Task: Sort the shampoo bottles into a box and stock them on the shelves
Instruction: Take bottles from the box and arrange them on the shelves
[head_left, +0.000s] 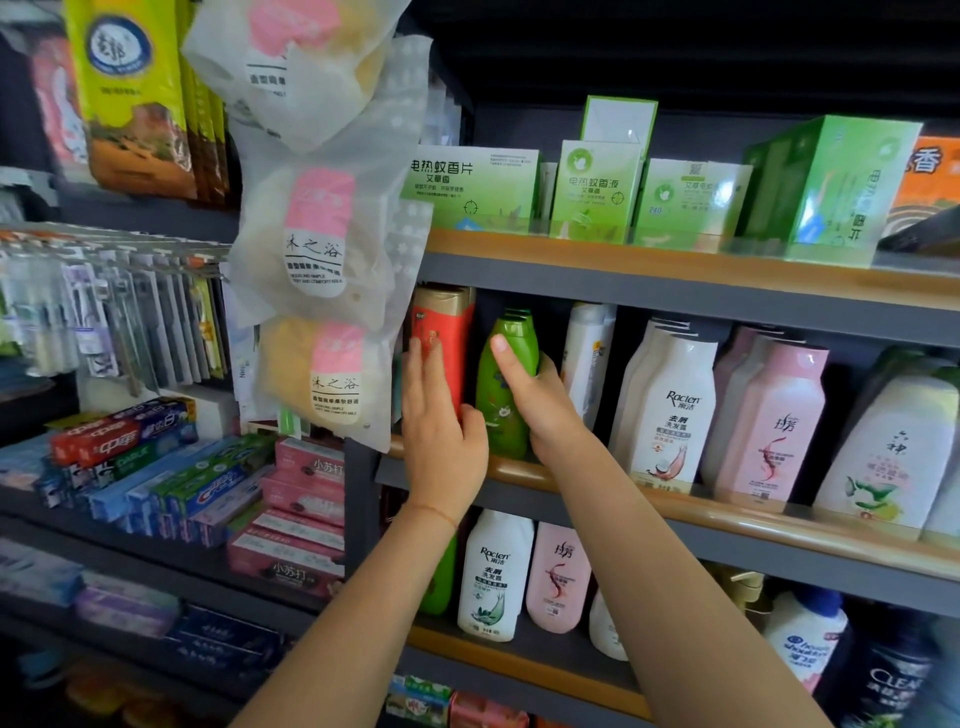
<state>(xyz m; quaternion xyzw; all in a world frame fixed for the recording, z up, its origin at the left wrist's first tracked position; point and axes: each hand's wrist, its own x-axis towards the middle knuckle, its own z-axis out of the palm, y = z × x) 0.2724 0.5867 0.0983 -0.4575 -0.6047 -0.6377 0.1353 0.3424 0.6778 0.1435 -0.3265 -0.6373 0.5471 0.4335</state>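
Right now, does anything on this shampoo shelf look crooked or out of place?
Yes: the green plastic shampoo bottle gripped by the right hand leans left toward the red shampoo bottle, which the left hand touches.

Middle shelf (597, 483), wood-edged: red bottle (447, 332), green bottle (501, 415), white bottles (670, 410), pink bottles (774, 421) upright in rows; green boxes (592, 192) on upper shelf (649, 265).

Glossy plastic green bottle (506, 384), wood-look shelf edge (727, 512)
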